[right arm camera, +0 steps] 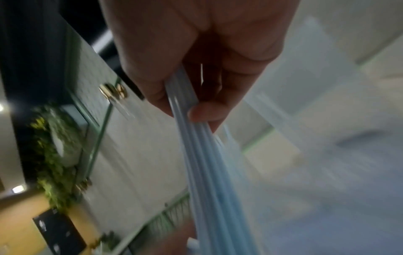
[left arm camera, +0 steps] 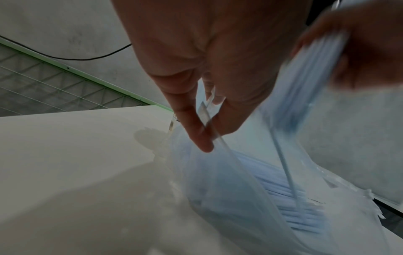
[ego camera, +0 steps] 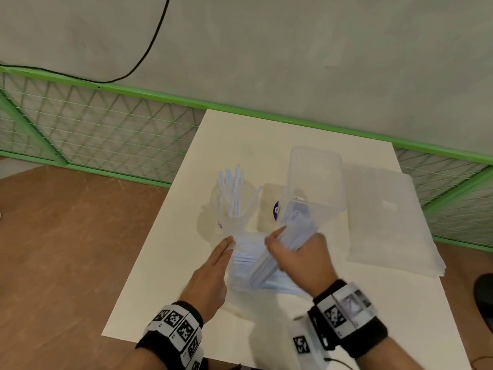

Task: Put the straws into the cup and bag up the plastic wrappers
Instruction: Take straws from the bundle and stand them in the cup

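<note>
While the left hand (ego camera: 206, 276) pinches the rim of a clear bag (left arm camera: 218, 181) between thumb and fingers (left arm camera: 196, 136), holding its mouth open low in the middle of the head view, the right hand (ego camera: 301, 259) grips a bundle of pale blue wrappers (right arm camera: 209, 172), fingers curled round it. That bundle runs on a slant, its lower end already among the wrappers lying in the bag, its upper end rising toward the upper right, past the right hand. The relation that matters is this: the bag's mouth lies just left of and below the right hand, and the bundle's long axis points down into it, so the right hand is plainly the nearer one to feed it, with the left only keeping the opening spread. Motion blur hides whether every wrapper is inside the rim. Straws (ego camera: 232, 190) stand upright in the clear cup (ego camera: 229, 217) just above the left hand in the frame. Both stand on the white desk (ego camera: 160, 263).
</note>
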Tool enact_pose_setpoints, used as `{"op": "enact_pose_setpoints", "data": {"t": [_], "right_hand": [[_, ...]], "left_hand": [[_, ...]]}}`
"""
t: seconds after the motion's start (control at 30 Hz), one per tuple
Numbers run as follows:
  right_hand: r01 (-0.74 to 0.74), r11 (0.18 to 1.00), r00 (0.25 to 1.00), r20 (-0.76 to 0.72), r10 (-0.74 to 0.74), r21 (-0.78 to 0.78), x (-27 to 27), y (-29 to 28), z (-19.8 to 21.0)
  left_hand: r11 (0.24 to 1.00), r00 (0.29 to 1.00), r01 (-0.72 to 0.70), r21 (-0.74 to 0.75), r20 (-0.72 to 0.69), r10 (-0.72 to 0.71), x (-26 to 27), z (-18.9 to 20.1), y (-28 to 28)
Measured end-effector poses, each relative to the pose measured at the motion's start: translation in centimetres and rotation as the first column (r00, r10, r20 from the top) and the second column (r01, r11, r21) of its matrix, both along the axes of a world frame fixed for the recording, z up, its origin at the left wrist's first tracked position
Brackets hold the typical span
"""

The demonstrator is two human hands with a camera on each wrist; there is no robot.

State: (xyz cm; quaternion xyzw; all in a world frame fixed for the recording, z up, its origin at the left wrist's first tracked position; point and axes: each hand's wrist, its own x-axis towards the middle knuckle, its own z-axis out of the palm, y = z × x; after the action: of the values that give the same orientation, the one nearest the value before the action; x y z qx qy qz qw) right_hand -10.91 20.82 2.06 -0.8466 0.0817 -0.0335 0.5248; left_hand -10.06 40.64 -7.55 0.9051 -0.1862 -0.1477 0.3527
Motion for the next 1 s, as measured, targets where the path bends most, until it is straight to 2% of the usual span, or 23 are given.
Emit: {"op": "enact_pose_setpoints", "data": {"t": [0.13, 0.27, 0.47, 0.57, 0.63, 0.73, 0.8, 0.93, 1.0], "right_hand": [[0.093, 0.992, 0.982, 0.158, -0.105, 0.084, 4.3, -0.7, 6.8], [0.127, 0.988, 0.971, 0.19, -0.143, 0.092, 8.9, 0.1, 9.4], [0.037, 0.989, 0.992, 0.121, -0.02, -0.142, 13.4, 1.9, 6.7], [-0.015, 0.976, 0.996, 0.078, 0.032, -0.217, 14.5, 2.3, 4.7], [-0.085, 0.958, 0.996, -0.022, 0.082, -0.275, 15.1, 2.4, 3.1], [-0.242, 0.876, 0.957, -0.251, 0.145, -0.418, 15.3, 2.6, 1.7], [-0.256, 0.861, 0.946, -0.296, 0.13, -0.439, 15.5, 2.1, 1.6], [-0.158, 0.913, 0.972, -0.22, 0.078, -0.375, 14.6, 0.6, 2.9], [-0.046, 0.921, 0.996, -0.092, 0.011, -0.388, 14.1, 0.2, 3.0]], "left_hand": [[1.0, 1.0, 0.004, 0.014, -0.014, -0.004, -0.1, 0.1, 0.2], [1.0, 1.0, 0.019, 0.01, -0.014, -0.019, -0.3, 0.3, 0.0], [1.0, 0.999, -0.003, -0.029, -0.045, 0.002, 0.0, 0.6, -0.1], [1.0, 0.998, -0.005, 0.005, -0.056, 0.006, 0.1, 1.0, -0.3], [1.0, 0.999, -0.002, 0.02, -0.051, 0.003, 0.1, 1.2, -0.4], [1.0, 0.999, 0.004, 0.021, -0.035, -0.003, 0.3, 0.9, -0.2], [1.0, 0.999, 0.012, 0.014, -0.033, -0.012, 0.3, 0.8, -0.1], [0.999, 0.999, 0.014, 0.043, -0.032, -0.012, 0.4, 0.8, -0.2], [0.999, 0.999, 0.016, 0.048, -0.033, -0.015, 0.4, 0.7, -0.3]]}}
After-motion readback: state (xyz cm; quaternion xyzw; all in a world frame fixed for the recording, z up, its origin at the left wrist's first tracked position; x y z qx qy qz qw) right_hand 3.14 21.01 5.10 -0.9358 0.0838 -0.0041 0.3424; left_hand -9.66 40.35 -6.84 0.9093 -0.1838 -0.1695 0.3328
